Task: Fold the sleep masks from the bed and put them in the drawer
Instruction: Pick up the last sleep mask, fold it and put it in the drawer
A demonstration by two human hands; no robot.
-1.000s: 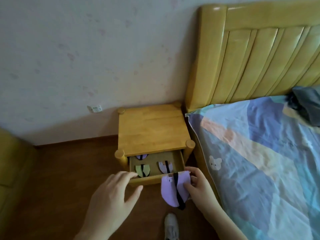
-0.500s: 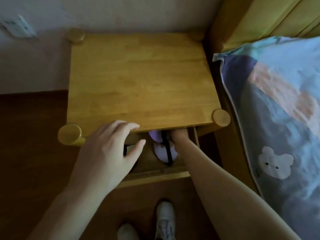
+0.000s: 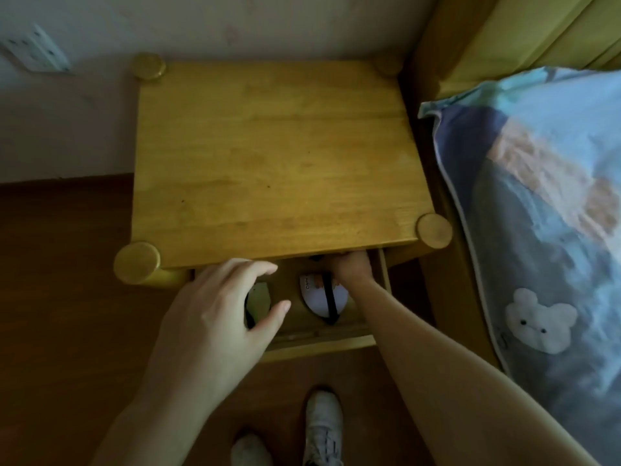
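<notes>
Wooden nightstand (image 3: 275, 156) beside bed (image 3: 537, 213), drawer (image 3: 319, 343) open; right hand (image 3: 351, 269) reaching inside, grip hidden, just behind white sleep mask (image 3: 317, 294); left hand (image 3: 218, 307) spread, hovering over green mask (image 3: 258, 299)

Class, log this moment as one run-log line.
right hand: deep in wooden drawer, contents unseen | left hand: open, above drawer | folded white sleep mask: inside

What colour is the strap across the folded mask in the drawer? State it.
Black, running down the pale mask; clearest in the head view.
</notes>
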